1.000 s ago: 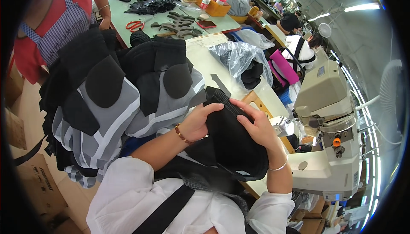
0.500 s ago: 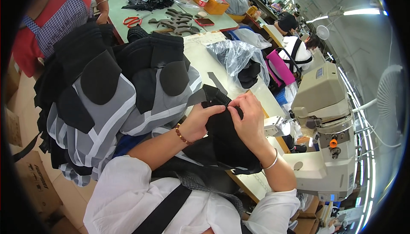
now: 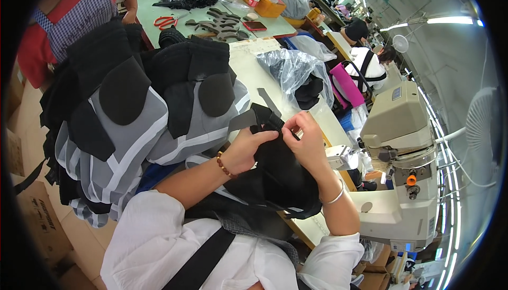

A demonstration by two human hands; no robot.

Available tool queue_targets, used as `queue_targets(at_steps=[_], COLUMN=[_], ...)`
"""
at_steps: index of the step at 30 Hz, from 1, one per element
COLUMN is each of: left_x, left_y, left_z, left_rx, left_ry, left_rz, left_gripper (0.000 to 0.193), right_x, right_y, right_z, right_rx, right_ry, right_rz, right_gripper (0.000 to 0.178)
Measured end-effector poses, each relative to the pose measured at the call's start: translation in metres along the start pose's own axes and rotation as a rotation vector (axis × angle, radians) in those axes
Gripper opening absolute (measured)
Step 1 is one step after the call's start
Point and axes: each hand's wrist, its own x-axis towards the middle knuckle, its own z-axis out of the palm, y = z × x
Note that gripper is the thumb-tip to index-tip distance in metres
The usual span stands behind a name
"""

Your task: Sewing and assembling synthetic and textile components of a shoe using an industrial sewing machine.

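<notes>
A black fabric piece [image 3: 283, 176] with a ribbed band near its top hangs between my hands and over my lap. My left hand [image 3: 244, 149], with a beaded bracelet, is closed on its left edge, thumb pointing at the ribbed part. My right hand [image 3: 302, 139] pinches at the right of that band, fingertips bent together; what lies between them is too small to make out. A flat grey strip [image 3: 242, 120] sticks out of the fabric's upper left. To my left stands a tall pile of black and grey sewn pieces [image 3: 124, 136] with white stripes.
A beige sewing machine [image 3: 397, 131] stands at the right. On the far green table [image 3: 180, 28] lie red-handled scissors [image 3: 165, 22], a phone [image 3: 255, 26] and dark cut parts [image 3: 219, 24]. A clear plastic bag [image 3: 296, 73] sits beyond my hands. A person in a checked apron [image 3: 79, 17] stands far left.
My right hand has shifted very slightly, its fingers curling more at the band. The left hand keeps its hold, and the view has tilted a little.
</notes>
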Motion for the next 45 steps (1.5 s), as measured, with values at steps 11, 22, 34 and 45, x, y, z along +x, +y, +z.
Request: queue_targets(at_steps=[11, 22, 34, 45], left_x=[0.004, 0.004, 0.005, 0.001], left_y=[-0.003, -0.007, -0.009, -0.002], left_z=[-0.006, -0.007, -0.009, -0.005], left_rx=[-0.101, -0.038, -0.055, -0.108], left_ry=[-0.088, -0.066, -0.132, -0.176], left_rz=[-0.070, -0.054, -0.032, -0.093], left_gripper=[0.021, 0.021, 0.021, 0.022], right_x=[0.009, 0.001, 0.008, -0.012], right_y=[0.006, -0.006, 0.008, 0.028], right_z=[-0.010, -0.011, -0.012, -0.025], right_rx=[0.206, -0.212, 0.255, 0.424], right_ry=[-0.131, -0.076, -0.223, -0.310], right_rz=[0.125, -0.138, 0.172, 0.301], right_gripper=[0.011, 0.011, 0.011, 0.026])
